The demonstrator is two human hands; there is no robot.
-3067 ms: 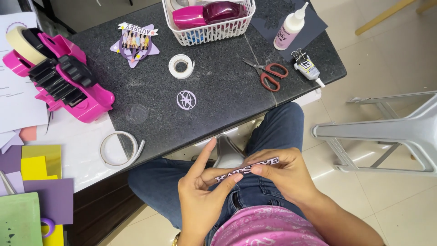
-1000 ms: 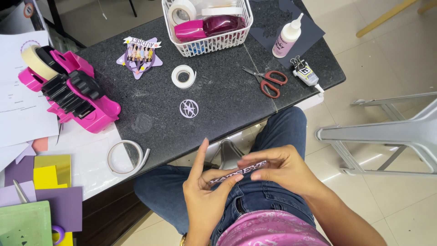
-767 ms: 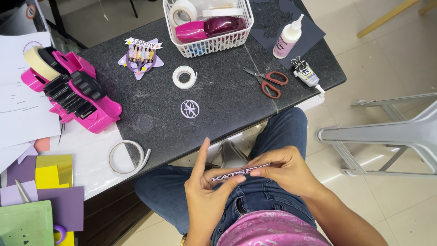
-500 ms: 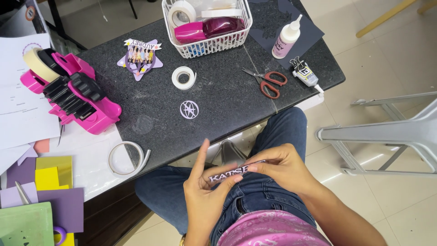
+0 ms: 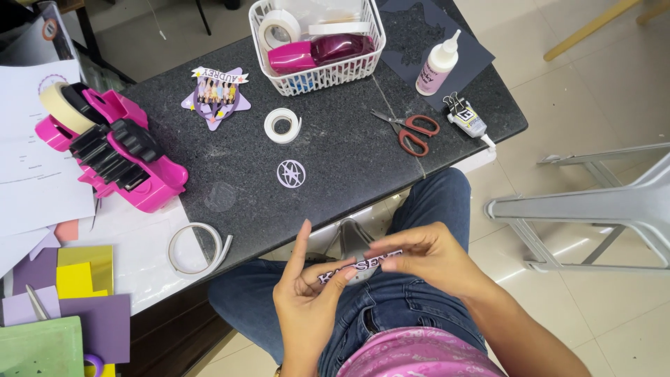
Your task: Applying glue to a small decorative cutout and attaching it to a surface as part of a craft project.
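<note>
Above the lap, near the edge of the dark table [image 5: 335, 160], a lettered paper strip [image 5: 359, 266] pinched at both ends, left hand [image 5: 310, 307] closed on one end with forefinger raised, right hand [image 5: 429, 255] closed on the other.

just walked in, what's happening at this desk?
A seated person holds a narrow lettered paper strip over their lap, pinched at either end by the left hand and right hand. On the black stone table lie red-handled scissors, a small white tape roll and a pink tape dispenser.
</note>
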